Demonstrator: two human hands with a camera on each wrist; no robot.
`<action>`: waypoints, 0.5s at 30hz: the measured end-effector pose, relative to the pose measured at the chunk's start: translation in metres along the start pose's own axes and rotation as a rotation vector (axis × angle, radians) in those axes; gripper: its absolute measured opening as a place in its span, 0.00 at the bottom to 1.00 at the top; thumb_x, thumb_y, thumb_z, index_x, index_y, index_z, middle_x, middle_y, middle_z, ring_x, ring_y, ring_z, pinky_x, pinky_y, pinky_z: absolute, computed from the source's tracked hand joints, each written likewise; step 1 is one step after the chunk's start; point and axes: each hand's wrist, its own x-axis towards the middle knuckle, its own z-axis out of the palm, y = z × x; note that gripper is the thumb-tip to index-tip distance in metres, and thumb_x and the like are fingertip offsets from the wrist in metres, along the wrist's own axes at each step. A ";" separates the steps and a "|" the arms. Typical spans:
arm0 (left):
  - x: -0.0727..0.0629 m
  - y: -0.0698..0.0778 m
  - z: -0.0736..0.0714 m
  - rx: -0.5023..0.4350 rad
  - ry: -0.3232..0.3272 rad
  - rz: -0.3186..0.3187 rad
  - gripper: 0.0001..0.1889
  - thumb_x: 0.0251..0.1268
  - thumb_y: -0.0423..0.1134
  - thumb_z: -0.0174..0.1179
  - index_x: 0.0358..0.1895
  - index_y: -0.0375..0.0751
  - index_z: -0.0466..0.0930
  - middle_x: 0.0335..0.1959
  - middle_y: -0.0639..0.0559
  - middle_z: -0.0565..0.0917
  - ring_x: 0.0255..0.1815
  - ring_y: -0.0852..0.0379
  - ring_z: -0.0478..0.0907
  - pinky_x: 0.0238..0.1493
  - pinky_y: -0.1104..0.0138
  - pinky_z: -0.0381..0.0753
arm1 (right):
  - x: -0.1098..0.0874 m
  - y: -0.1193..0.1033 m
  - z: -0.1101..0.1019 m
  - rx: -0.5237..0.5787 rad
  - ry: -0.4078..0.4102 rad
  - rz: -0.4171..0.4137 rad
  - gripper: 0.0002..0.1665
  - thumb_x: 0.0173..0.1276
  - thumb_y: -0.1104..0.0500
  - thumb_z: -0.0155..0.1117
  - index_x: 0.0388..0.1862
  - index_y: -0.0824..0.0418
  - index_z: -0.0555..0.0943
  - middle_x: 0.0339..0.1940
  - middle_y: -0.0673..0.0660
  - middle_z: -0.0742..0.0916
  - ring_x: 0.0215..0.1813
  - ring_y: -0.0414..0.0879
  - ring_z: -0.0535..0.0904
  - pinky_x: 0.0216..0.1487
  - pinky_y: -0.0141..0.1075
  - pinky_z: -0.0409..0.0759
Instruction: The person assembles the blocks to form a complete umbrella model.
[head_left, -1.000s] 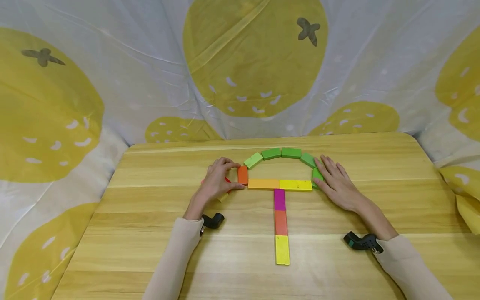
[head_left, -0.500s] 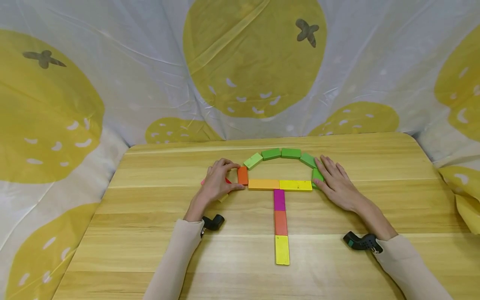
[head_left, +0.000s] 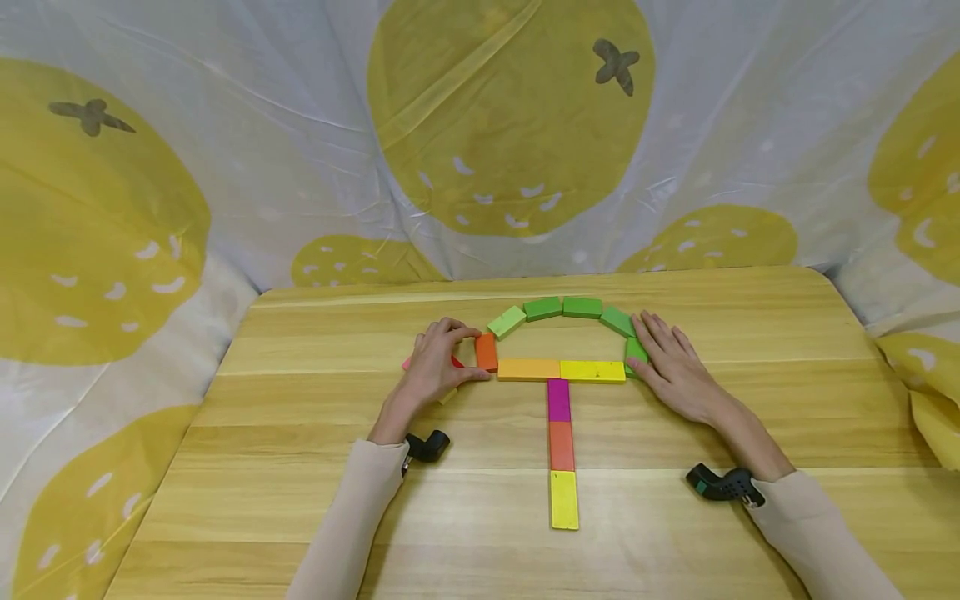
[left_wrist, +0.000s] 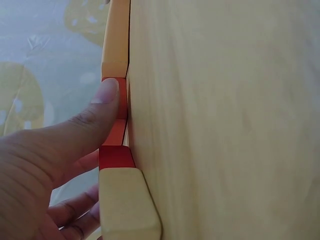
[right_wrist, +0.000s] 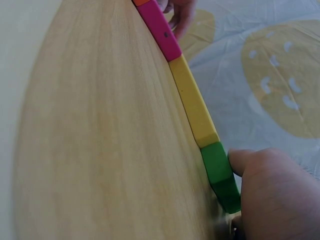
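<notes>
- Left hand (head_left: 433, 360): thumb and forefinger pinch the orange block (head_left: 486, 352), located at the left end of the block arch (head_left: 543, 308).
- Right hand (head_left: 675, 372): fingers extended, touching the green block (head_left: 634, 352) at the right end, beside the yellow bar (head_left: 592, 372).

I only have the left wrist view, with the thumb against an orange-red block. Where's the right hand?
Observer: In the head view, the right hand touches the rightmost green block.
Operator: What's just past the far end of the orange-red block?
Observer: A slanted lime-green block.
Operator: Anything on the near side of the long orange block?
Observer: Yes, a straight line of three blocks, magenta block, coral block and short yellow block, runs down the head view from near its right end.
</notes>
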 end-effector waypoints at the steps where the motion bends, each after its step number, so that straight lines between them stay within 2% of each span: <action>1: 0.000 0.000 0.000 -0.001 -0.001 -0.001 0.34 0.49 0.47 0.82 0.62 0.39 0.84 0.60 0.39 0.79 0.63 0.40 0.74 0.56 0.52 0.66 | 0.000 0.000 0.000 -0.001 -0.001 0.001 0.43 0.86 0.46 0.43 0.87 0.62 0.40 0.87 0.68 0.47 0.87 0.66 0.39 0.84 0.62 0.34; 10: 0.000 0.002 0.000 0.016 -0.002 -0.002 0.34 0.50 0.48 0.82 0.62 0.40 0.83 0.60 0.40 0.79 0.62 0.41 0.74 0.56 0.52 0.66 | 0.000 0.001 0.001 0.003 -0.004 0.003 0.43 0.86 0.46 0.43 0.87 0.62 0.40 0.87 0.68 0.47 0.87 0.66 0.39 0.85 0.61 0.33; 15: 0.000 0.001 0.000 0.014 -0.007 -0.006 0.35 0.50 0.47 0.82 0.62 0.40 0.83 0.60 0.40 0.79 0.63 0.41 0.74 0.57 0.51 0.66 | 0.000 0.000 0.001 0.028 0.021 0.000 0.43 0.86 0.46 0.45 0.86 0.63 0.42 0.87 0.69 0.49 0.87 0.67 0.41 0.85 0.61 0.34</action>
